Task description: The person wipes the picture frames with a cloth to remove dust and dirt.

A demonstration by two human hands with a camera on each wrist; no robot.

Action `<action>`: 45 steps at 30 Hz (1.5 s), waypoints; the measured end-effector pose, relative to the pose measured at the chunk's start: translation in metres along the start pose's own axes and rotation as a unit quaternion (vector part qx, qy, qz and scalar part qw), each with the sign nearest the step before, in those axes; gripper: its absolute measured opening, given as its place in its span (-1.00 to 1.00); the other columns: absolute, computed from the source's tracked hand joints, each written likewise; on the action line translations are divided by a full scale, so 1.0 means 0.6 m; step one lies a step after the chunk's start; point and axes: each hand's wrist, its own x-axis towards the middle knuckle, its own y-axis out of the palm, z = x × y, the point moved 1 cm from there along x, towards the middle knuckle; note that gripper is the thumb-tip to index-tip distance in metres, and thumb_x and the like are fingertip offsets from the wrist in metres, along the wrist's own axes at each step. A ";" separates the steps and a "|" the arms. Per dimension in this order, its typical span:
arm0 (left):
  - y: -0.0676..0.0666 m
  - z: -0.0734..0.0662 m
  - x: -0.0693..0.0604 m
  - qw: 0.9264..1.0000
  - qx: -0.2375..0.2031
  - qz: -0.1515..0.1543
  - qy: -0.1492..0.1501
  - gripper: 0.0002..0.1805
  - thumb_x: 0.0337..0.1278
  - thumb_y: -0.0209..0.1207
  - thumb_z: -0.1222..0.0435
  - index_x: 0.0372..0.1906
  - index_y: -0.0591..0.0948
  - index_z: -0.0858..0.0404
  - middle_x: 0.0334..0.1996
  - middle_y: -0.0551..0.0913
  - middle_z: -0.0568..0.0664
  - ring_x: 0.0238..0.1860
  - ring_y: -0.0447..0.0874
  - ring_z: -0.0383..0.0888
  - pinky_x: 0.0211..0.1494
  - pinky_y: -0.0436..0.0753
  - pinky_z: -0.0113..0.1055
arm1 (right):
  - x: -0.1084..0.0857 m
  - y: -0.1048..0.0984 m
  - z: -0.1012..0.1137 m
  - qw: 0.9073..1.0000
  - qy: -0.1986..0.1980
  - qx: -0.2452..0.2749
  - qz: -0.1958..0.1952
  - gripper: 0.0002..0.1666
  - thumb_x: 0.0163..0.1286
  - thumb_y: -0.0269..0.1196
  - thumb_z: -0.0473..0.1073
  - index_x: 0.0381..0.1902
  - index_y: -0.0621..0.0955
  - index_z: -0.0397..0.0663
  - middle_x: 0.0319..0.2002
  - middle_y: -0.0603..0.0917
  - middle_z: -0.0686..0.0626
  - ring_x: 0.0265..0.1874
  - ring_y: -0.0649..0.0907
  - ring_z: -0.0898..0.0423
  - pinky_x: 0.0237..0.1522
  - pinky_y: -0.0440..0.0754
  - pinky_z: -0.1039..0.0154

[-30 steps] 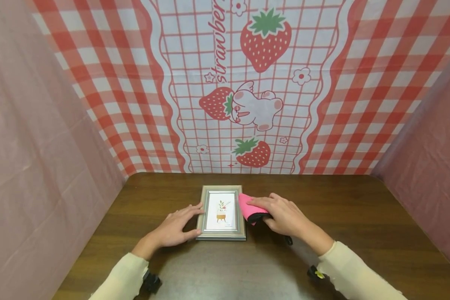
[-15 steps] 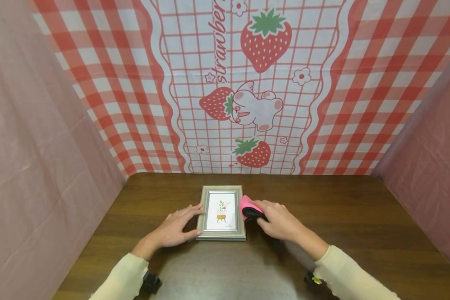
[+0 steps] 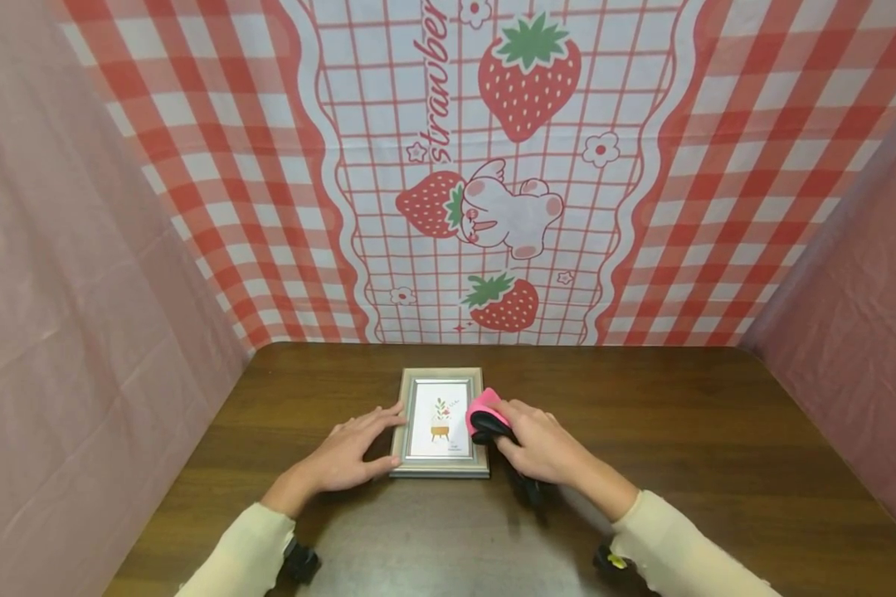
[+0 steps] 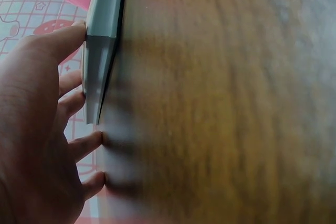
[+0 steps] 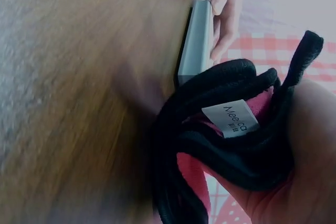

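A picture frame lies flat on the brown table, showing a potted plant print. My left hand rests at its left side, thumb and some fingertips touching the border. The left wrist view shows the left hand with fingers spread, two tips down on the tabletop beyond the frame's edge. My right hand grips a folded pink cloth with black edging against the frame's right border. In the right wrist view, the bunched cloth shows a white label and a black loop; it hides most fingers.
The wooden table extends to both sides. A red-and-white strawberry curtain hangs along its back edge, and pink drapes flank it. Dark wrist-worn devices sit under both forearms.
My right hand has shifted left with the cloth, from beside the frame's right edge to over its right border. The cloth has become more tightly bunched. My left hand and the frame stay put.
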 end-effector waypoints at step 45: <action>-0.002 0.004 0.002 1.000 -0.008 0.015 -0.002 -0.28 0.61 0.28 -0.11 0.67 0.47 0.07 0.85 0.24 0.03 0.83 0.17 0.39 0.69 0.10 0.70 | 0.006 0.032 0.014 0.993 0.043 0.105 0.040 -0.38 0.59 0.40 -0.19 0.53 0.54 0.00 0.08 0.52 -0.18 -0.16 0.71 0.00 -0.14 0.72 0.11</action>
